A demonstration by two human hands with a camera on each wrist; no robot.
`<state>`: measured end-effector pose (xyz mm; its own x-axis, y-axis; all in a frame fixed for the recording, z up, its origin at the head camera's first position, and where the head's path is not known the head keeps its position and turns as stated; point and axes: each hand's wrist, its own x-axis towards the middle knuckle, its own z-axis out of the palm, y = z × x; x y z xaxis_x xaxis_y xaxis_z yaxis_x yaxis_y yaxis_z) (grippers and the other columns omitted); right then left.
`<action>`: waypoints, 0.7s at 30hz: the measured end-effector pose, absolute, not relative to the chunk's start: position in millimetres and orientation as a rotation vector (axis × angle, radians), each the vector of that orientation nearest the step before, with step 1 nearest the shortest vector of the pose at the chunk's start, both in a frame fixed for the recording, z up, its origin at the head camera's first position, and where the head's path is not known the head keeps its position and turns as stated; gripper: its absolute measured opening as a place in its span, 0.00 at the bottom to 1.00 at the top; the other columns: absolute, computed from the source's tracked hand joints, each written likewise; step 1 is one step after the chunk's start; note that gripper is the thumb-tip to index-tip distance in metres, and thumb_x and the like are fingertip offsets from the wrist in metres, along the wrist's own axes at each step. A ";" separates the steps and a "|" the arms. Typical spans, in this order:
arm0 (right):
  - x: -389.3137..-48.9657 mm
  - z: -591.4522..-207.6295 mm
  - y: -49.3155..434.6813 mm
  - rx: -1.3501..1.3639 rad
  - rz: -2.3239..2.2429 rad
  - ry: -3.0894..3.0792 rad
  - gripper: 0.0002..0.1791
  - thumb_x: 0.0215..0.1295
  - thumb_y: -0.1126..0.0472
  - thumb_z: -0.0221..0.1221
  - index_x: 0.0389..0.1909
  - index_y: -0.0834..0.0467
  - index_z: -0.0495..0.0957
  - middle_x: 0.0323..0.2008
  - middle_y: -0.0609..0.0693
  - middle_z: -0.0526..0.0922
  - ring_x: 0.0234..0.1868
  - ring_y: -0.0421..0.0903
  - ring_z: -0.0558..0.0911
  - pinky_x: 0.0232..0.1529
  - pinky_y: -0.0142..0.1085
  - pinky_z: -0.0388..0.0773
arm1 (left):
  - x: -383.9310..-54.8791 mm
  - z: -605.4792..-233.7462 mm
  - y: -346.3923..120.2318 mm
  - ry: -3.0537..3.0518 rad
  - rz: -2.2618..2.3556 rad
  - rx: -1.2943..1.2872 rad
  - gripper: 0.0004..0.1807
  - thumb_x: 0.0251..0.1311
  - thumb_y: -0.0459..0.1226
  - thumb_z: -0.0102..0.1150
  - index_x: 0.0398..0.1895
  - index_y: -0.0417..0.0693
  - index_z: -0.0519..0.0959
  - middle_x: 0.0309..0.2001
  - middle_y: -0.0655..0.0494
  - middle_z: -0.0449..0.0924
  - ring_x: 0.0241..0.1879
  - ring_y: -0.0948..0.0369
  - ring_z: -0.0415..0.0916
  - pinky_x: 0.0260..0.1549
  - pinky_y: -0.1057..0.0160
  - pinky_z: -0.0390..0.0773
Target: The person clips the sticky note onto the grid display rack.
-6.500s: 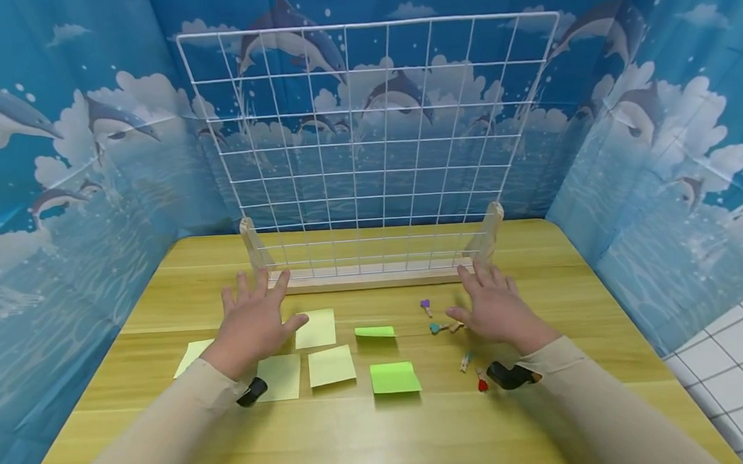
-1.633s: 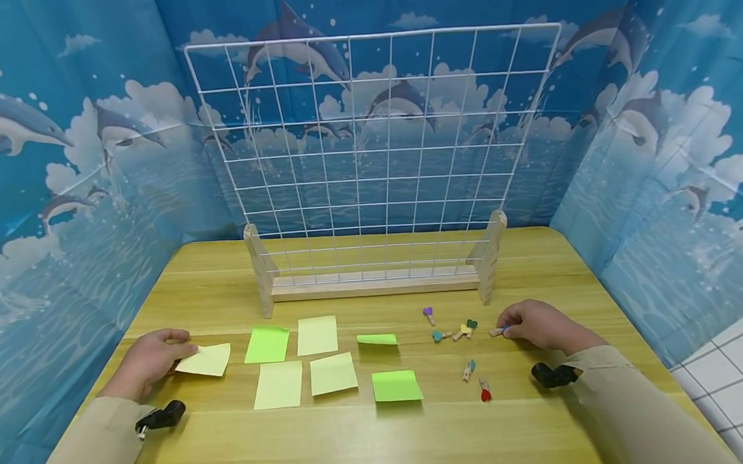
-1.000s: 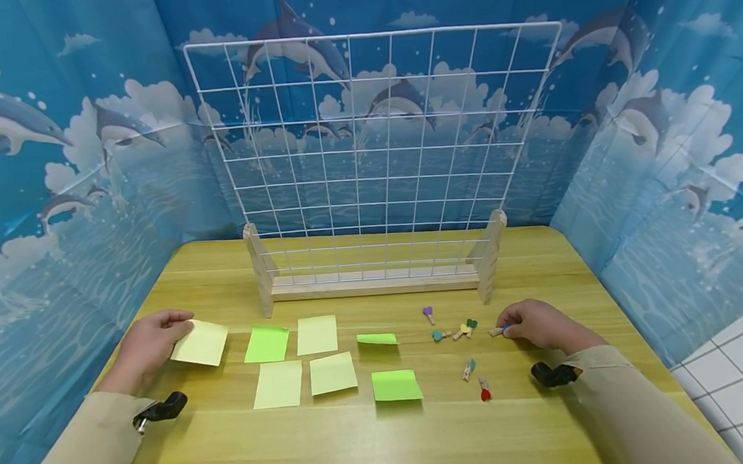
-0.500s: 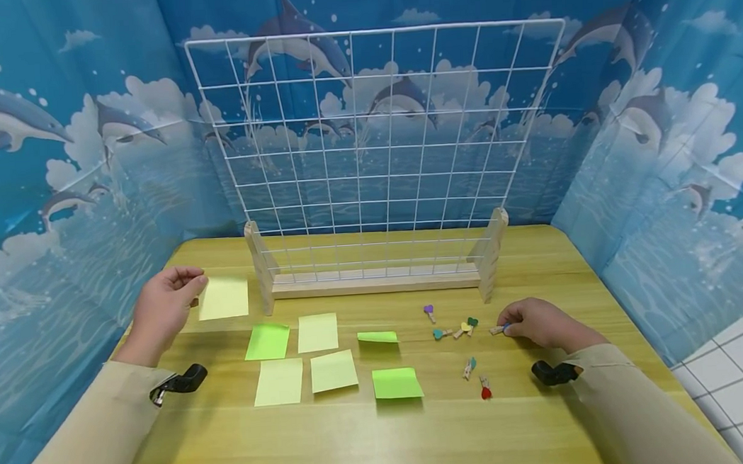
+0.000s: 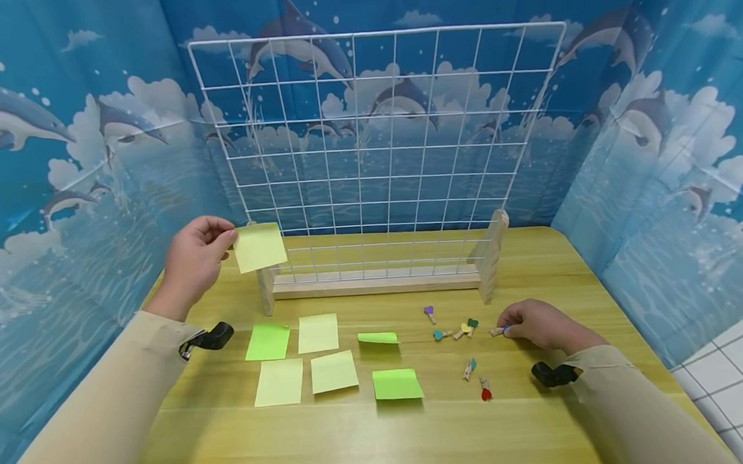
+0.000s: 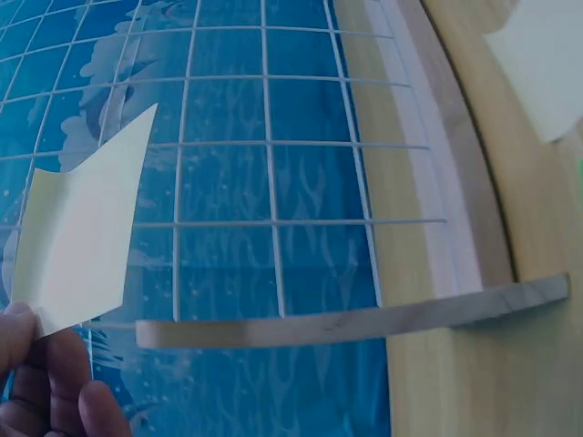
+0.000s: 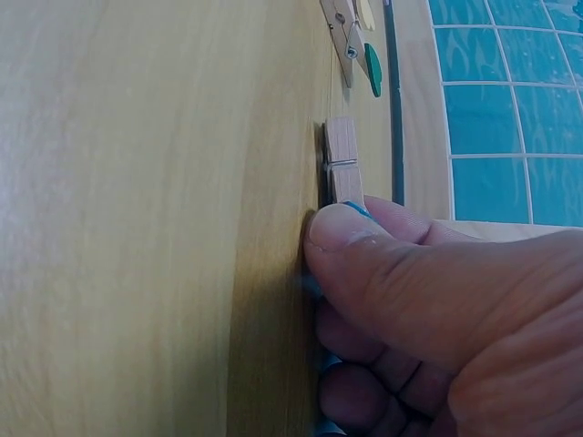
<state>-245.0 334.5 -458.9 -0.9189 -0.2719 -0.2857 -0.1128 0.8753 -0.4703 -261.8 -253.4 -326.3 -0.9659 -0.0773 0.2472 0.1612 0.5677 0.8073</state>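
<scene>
My left hand (image 5: 197,260) pinches a pale yellow sticky note (image 5: 260,247) by its left edge, raised before the lower left of the white wire grid (image 5: 375,146). In the left wrist view the note (image 6: 86,228) is slightly curved, and thumb and fingers grip its corner. On the right of the table, my right hand (image 5: 543,323) pinches a small wooden clothespin (image 5: 496,331) low at the tabletop. The right wrist view shows the wooden end of this clothespin (image 7: 342,150) sticking out past the thumb; its blue decoration is mostly covered.
Several yellow notes (image 5: 278,382) and green notes (image 5: 397,384) lie at the table's middle and left. Loose clothespins with heart decorations, among them a purple one (image 5: 430,313) and a red one (image 5: 486,388), lie left of my right hand. A wooden base (image 5: 375,283) carries the grid.
My left hand has lifted the yellow note from the table's left side, moving it up and rightward to the grid. My right hand has stayed still on the clothespin over the last moments.
</scene>
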 end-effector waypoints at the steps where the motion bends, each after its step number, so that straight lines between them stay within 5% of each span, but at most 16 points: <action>1: -244.9 -458.8 334.4 -0.283 -0.649 2.700 0.04 0.73 0.64 0.63 0.43 0.56 0.87 0.34 0.45 0.84 0.33 0.45 0.73 0.37 0.39 0.67 | -264.2 -323.6 -250.1 -2.543 -1.342 -0.080 0.17 0.79 0.50 0.54 0.56 0.48 0.80 0.47 0.55 0.83 0.43 0.59 0.79 0.42 0.68 0.81; 11: -244.3 -458.1 333.5 -0.282 -0.660 2.696 0.04 0.73 0.64 0.64 0.42 0.56 0.87 0.33 0.45 0.84 0.33 0.45 0.73 0.37 0.39 0.68 | -287.2 -304.7 -222.1 -2.462 -1.360 -0.194 0.16 0.79 0.48 0.55 0.58 0.48 0.79 0.50 0.51 0.84 0.46 0.53 0.80 0.44 0.61 0.81; 21: -245.0 -459.9 335.0 -0.280 -0.646 2.701 0.04 0.73 0.65 0.63 0.42 0.55 0.87 0.34 0.45 0.85 0.33 0.45 0.74 0.38 0.38 0.68 | -300.3 -290.9 -208.6 -2.447 -1.429 -0.196 0.20 0.80 0.46 0.54 0.67 0.47 0.75 0.57 0.47 0.84 0.53 0.54 0.83 0.61 0.52 0.82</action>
